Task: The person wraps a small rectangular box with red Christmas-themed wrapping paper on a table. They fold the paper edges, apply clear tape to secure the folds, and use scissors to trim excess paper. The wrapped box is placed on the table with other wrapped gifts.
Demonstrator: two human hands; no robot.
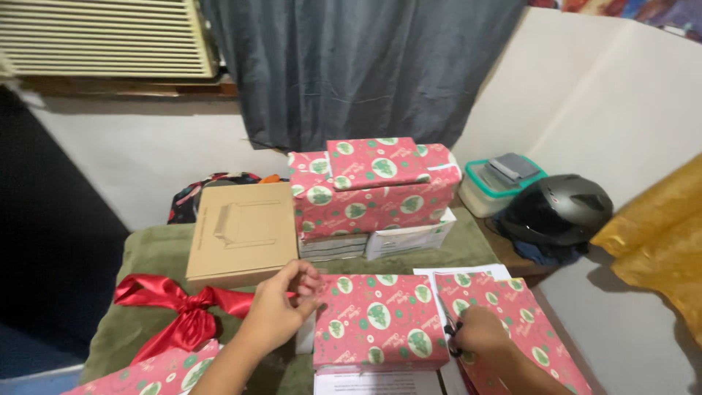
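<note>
At six o'clock, left hand (pixel 281 311) pinches the wrapped box (pixel 380 320) at its left edge, steadying it. Right hand (pixel 479 333), closed around scissors (pixel 451 340), rests on loose wrapping paper (pixel 523 322) at four o'clock, poised for cutting.

Glossy satin ribbon (pixel 179 307), matt cardboard box (pixel 241 232), printed paper-wrapped box (pixel 380 318), shiny plastic helmet (pixel 559 208).

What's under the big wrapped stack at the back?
Two white boxes sit side by side under the wrapped stack, on the green cloth. Only their front faces show; whatever is behind them is hidden.
</note>
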